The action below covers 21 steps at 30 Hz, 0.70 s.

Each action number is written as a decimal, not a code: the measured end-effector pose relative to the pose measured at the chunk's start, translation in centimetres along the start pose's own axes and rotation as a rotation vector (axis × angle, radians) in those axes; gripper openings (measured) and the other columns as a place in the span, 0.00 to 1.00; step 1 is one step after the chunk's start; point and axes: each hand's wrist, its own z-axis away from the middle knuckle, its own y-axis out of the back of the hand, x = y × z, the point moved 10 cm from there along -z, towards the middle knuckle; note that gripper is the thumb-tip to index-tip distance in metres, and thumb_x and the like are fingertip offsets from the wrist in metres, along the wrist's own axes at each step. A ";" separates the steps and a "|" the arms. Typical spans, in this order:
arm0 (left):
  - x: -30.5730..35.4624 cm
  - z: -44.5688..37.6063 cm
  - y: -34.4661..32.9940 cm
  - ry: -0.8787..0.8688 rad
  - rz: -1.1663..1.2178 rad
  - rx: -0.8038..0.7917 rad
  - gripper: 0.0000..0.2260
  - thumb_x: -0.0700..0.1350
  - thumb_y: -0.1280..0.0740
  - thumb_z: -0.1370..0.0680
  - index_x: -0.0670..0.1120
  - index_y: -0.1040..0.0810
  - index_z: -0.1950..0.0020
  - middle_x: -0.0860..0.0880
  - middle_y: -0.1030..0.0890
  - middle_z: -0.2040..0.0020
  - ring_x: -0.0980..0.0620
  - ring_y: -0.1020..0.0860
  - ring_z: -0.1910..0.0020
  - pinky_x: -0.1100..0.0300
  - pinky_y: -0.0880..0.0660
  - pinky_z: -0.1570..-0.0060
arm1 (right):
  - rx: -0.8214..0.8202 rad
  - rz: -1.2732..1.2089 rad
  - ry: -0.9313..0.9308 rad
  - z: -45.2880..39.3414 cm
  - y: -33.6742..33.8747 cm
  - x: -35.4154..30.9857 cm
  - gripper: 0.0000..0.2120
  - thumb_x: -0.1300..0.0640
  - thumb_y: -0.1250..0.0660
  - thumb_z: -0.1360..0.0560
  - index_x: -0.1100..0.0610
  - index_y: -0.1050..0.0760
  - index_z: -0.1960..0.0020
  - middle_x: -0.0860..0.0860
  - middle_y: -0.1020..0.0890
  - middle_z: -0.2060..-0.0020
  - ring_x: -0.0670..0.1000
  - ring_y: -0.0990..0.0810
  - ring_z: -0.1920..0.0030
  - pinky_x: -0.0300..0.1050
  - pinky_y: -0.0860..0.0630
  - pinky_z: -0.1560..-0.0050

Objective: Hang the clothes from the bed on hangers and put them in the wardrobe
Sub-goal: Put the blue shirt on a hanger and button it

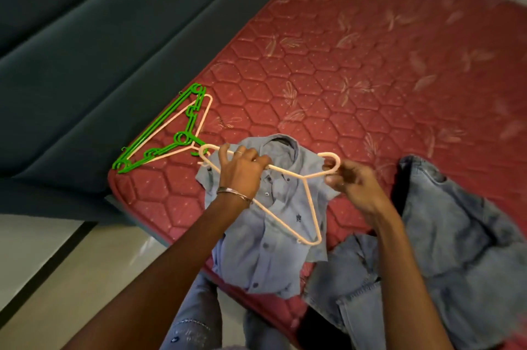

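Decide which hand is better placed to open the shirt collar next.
The left hand: it lies beside the shirt collar and grips only one arm of the hanger. The right hand pinches the hook.

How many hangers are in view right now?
At least 3: one peach hanger held in both hands over the grey shirt, plus a peach hanger and a green hanger stacked at the mattress edge. The green may be several, overlapping.
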 end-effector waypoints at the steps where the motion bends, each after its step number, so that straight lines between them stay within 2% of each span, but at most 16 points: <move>1: 0.5 -0.2 0.4 0.006 0.011 -0.007 0.05 0.45 0.35 0.31 0.54 0.20 0.64 0.52 0.25 0.67 0.47 0.23 0.61 0.40 0.38 0.41 | -0.060 -0.027 -0.008 0.0 -0.8 -0.2 0.17 0.75 0.33 0.29 0.58 0.23 0.45 0.50 0.18 0.57 0.41 0.21 0.59 0.39 0.24 0.57; 3: 0.8 -0.8 1.3 0.035 0.031 0.002 0.09 0.45 0.40 0.30 0.53 0.20 0.64 0.52 0.24 0.66 0.47 0.22 0.59 0.34 0.37 0.41 | -0.128 -0.151 -0.049 0.1 -2.1 -0.4 0.16 0.72 0.32 0.29 0.62 0.25 0.42 0.55 0.17 0.55 0.49 0.18 0.57 0.45 0.20 0.57; 5: 0.7 -1.5 2.1 0.060 0.043 0.031 0.12 0.47 0.43 0.30 0.53 0.20 0.64 0.52 0.24 0.66 0.47 0.22 0.59 0.33 0.36 0.43 | -0.139 -0.282 -0.071 0.2 -2.7 -0.5 0.16 0.70 0.31 0.29 0.64 0.26 0.42 0.60 0.17 0.53 0.57 0.17 0.54 0.51 0.19 0.57; 7: 0.9 -2.8 2.6 0.051 0.052 0.062 0.12 0.47 0.44 0.30 0.53 0.21 0.65 0.53 0.24 0.66 0.47 0.22 0.58 0.32 0.36 0.44 | -0.136 -0.349 -0.061 -0.4 -2.8 -0.3 0.19 0.64 0.28 0.31 0.66 0.26 0.41 0.60 0.16 0.53 0.59 0.16 0.52 0.50 0.18 0.58; 9: 0.7 -4.3 3.0 0.051 0.014 0.119 0.09 0.46 0.41 0.30 0.53 0.21 0.63 0.53 0.23 0.63 0.47 0.21 0.55 0.34 0.36 0.41 | -0.087 -0.377 -0.023 -1.7 -2.7 -0.8 0.18 0.60 0.26 0.33 0.63 0.24 0.45 0.56 0.15 0.57 0.56 0.15 0.56 0.47 0.19 0.61; 11: -0.1 -6.1 3.6 0.059 -0.083 0.229 0.05 0.44 0.34 0.30 0.53 0.20 0.59 0.52 0.21 0.56 0.47 0.23 0.49 0.42 0.37 0.39 | 0.022 -0.386 0.037 -4.3 -2.4 -1.6 0.08 0.68 0.31 0.29 0.59 0.23 0.52 0.52 0.15 0.63 0.51 0.16 0.62 0.43 0.21 0.64; 13: -1.3 -7.8 4.4 0.096 -0.122 0.339 0.08 0.44 0.30 0.30 0.54 0.19 0.53 0.49 0.21 0.51 0.47 0.27 0.47 0.46 0.35 0.42 | 0.169 -0.394 0.078 -7.3 -1.3 -2.7 0.08 0.72 0.36 0.26 0.61 0.23 0.55 0.48 0.16 0.69 0.44 0.19 0.67 0.39 0.23 0.64; 15: -2.8 -8.5 3.7 0.135 -0.065 0.335 0.12 0.46 0.29 0.30 0.54 0.21 0.47 0.47 0.23 0.51 0.45 0.27 0.49 0.48 0.32 0.48 | 0.278 -0.468 0.071 -9.6 0.0 -2.8 0.08 0.71 0.36 0.25 0.60 0.23 0.56 0.45 0.18 0.72 0.41 0.21 0.69 0.35 0.24 0.62; 18: -4.9 -8.1 -1.5 0.123 -0.007 0.236 0.10 0.44 0.33 0.28 0.47 0.27 0.47 0.42 0.24 0.53 0.39 0.25 0.54 0.49 0.30 0.56 | 0.380 -0.547 0.013 -13.7 1.9 -0.8 0.08 0.69 0.37 0.23 0.58 0.25 0.58 0.45 0.20 0.75 0.40 0.23 0.72 0.34 0.27 0.65; 20: -6.6 -7.0 -6.6 0.152 0.065 0.020 0.06 0.46 0.36 0.26 0.45 0.24 0.53 0.40 0.24 0.55 0.38 0.24 0.57 0.49 0.28 0.60 | 0.435 -0.678 -0.043 -15.3 3.2 -0.7 0.10 0.68 0.39 0.22 0.59 0.28 0.60 0.46 0.20 0.75 0.42 0.21 0.72 0.35 0.26 0.67; 21: -7.8 -6.5 -10.1 0.232 0.152 -0.141 0.07 0.46 0.36 0.26 0.44 0.23 0.54 0.40 0.23 0.55 0.38 0.23 0.56 0.48 0.27 0.60 | 0.455 -0.757 -0.081 -16.6 3.5 -0.1 0.11 0.69 0.40 0.21 0.59 0.29 0.61 0.46 0.20 0.76 0.43 0.21 0.72 0.37 0.25 0.66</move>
